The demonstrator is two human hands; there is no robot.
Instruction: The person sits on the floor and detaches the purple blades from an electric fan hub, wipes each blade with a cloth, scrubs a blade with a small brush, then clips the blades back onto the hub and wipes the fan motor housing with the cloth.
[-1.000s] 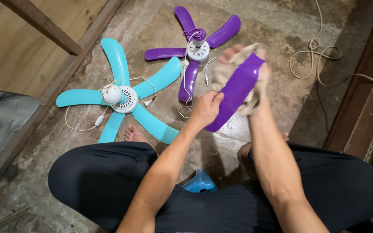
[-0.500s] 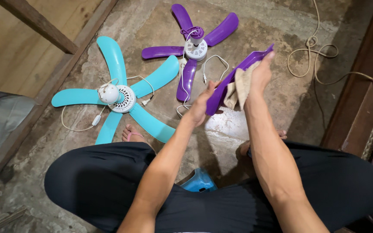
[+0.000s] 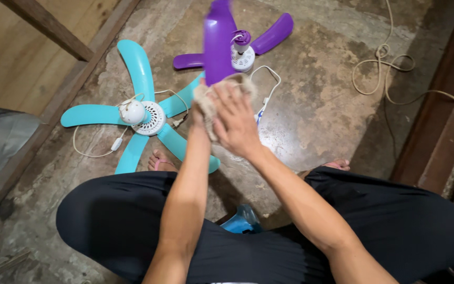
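Above both hands, purple fan blade [image 3: 219, 39] upright; right hand [image 3: 236, 122] presses rag [image 3: 204, 98] on it; left hand [image 3: 199, 117] grip hidden.

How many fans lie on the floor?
2: a turquoise fan at left and a purple fan behind the raised purple blade; its other blades may be hidden.

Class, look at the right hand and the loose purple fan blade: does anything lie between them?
Yes. A beige cloth lies between the right hand and the lower end of the purple fan blade, wrapped around it. The left hand is mostly hidden behind the cloth, so its grip cannot be made out.
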